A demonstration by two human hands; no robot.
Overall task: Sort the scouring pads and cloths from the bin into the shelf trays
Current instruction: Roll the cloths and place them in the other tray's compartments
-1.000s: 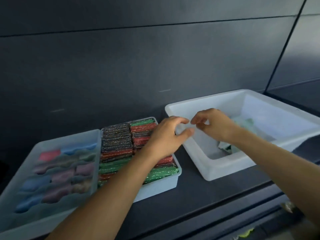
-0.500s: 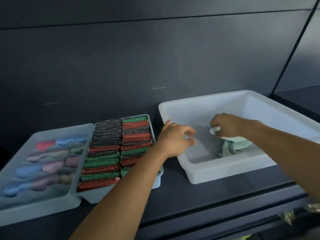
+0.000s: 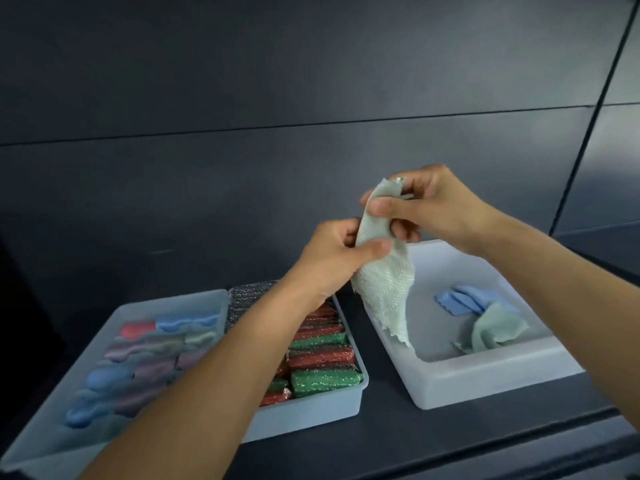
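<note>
1. The middle tray [image 3: 311,410] is seen packed with scouring pads [image 3: 322,358]; the left tray [image 3: 173,303] is filled with what appear to be folded cloths.
2. A blue cloth [image 3: 460,301] and a crumpled green cloth [image 3: 495,330] are left in the bin [image 3: 485,386].
3. A hanging cloth [image 3: 384,285] is held over the bin's left wall, pinched at its top by the right hand [image 3: 426,206] and lower down by the left hand [image 3: 332,258].

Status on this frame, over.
Left hand and right hand both pinch pale green cloth, held over white bin. Blue wavy pads and second cloth lie in bin. Nothing in the way.
</note>
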